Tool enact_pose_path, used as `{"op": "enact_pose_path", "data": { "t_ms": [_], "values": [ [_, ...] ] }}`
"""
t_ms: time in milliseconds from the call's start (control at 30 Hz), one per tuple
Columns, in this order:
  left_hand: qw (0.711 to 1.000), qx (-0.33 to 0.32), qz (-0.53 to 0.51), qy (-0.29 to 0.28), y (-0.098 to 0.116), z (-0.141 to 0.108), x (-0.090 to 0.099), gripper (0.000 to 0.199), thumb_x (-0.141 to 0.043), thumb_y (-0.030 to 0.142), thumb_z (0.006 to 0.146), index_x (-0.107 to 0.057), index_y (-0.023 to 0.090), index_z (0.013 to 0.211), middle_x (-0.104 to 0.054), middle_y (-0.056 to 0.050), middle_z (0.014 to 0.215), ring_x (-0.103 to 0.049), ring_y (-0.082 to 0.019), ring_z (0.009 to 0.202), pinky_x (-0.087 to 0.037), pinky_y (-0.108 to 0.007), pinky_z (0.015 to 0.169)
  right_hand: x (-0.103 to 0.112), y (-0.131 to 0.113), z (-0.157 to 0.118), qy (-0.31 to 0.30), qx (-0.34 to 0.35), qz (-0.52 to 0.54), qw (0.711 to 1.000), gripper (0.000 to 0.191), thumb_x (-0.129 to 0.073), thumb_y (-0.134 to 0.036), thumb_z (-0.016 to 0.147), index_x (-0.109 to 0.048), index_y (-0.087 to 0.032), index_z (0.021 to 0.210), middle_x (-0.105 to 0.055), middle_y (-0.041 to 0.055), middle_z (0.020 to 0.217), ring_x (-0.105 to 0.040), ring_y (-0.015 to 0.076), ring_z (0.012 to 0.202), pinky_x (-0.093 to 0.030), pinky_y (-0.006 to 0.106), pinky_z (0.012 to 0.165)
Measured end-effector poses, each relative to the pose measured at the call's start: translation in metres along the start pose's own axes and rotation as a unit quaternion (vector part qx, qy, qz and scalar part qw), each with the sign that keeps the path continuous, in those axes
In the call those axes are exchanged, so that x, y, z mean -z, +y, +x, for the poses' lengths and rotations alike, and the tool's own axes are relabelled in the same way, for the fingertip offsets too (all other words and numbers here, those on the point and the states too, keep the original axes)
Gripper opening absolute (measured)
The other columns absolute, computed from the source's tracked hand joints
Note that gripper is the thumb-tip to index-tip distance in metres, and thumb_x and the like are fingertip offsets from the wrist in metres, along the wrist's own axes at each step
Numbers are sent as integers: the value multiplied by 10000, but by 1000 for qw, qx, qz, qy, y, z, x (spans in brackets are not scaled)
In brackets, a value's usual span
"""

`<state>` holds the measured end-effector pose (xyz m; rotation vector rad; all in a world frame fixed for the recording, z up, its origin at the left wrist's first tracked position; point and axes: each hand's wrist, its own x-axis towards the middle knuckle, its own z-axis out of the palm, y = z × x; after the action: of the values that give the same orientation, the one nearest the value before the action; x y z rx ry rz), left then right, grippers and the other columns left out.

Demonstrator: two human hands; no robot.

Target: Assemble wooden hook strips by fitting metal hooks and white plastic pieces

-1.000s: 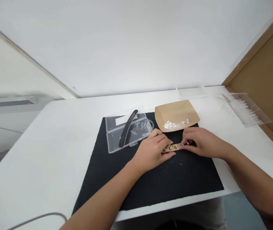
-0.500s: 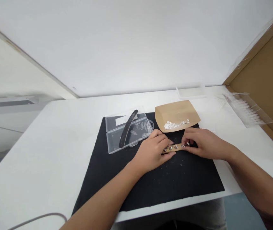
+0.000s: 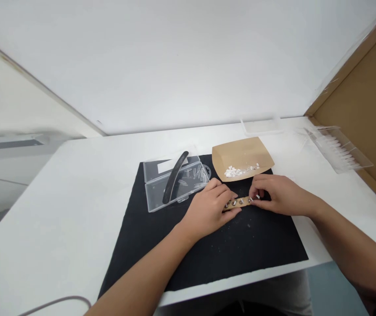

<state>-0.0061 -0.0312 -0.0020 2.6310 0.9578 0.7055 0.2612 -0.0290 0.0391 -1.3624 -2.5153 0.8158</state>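
Brown strip (image 3: 237, 203) spans left hand (image 3: 208, 206) to right hand (image 3: 272, 194), black mat (image 3: 240, 252) bordering both edges.

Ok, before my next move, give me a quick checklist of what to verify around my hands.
1. Left hand steadying the brown strip: ok, it grips the left end.
2. Right hand at the strip's right end: ok; its exact grip, cannot tell.
3. Small metallic pieces firmly seated on the strip: cannot tell, too small.
4. White bits inside the brown tray: ok.
5. Clear case unobstructed: not ok, the black file lies across it.
6. Black mat free of specks: not ok.
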Motion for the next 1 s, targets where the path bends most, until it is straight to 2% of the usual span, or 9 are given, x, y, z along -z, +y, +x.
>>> {"op": "enact_pose_path", "data": {
  "t_ms": [300, 500, 633, 767, 1000],
  "values": [
    [1000, -3, 4, 2, 0, -1, 0, 231, -754, 365, 966, -702, 167, 1074, -737, -85, 961, -609, -265, 967, -558, -365, 774, -1, -2, 1, 0, -1, 7, 1000, 34, -694, -238, 930, -709, -243, 959, -692, 9, 958, -636, 160, 827, -460, 288, 724],
    [1000, -4, 11, 7, -1, -1, -1, 220, -754, 363, 964, -695, 174, 1061, -732, -78, 944, -612, -268, 964, -558, -360, 767, 0, 0, 0, -2, 15, 14, 1000, 142, -711, -298, 956, -730, -276, 1095, -697, 15, 1003, -643, 168, 845, -470, 290, 737],
    [1000, -2, 6, 10, 0, -1, -1, 222, -760, 356, 959, -693, 172, 1064, -737, -77, 952, -615, -266, 967, -559, -354, 760, 0, 0, 1, -6, 25, 3, 1000, 89, -676, -266, 983, -755, -270, 1023, -705, 13, 1005, -641, 159, 828, -460, 294, 741],
    [1000, -1, 5, 11, 1, -1, -1, 215, -758, 348, 961, -696, 165, 1055, -739, -74, 941, -615, -260, 949, -559, -354, 758, 0, 0, 3, -9, 7, 14, 1000, 77, -697, -254, 959, -758, -259, 1006, -704, 10, 983, -636, 159, 824, -459, 293, 727],
    [1000, 8, 6, 1, 1, -1, 0, 228, -755, 378, 966, -698, 180, 1063, -728, -76, 946, -617, -261, 972, -551, -340, 745, 1, 2, 1, -3, 3, 19, 1000, 62, -718, -298, 946, -730, -247, 979, -705, 17, 979, -642, 165, 838, -470, 291, 720]
  ]
}}
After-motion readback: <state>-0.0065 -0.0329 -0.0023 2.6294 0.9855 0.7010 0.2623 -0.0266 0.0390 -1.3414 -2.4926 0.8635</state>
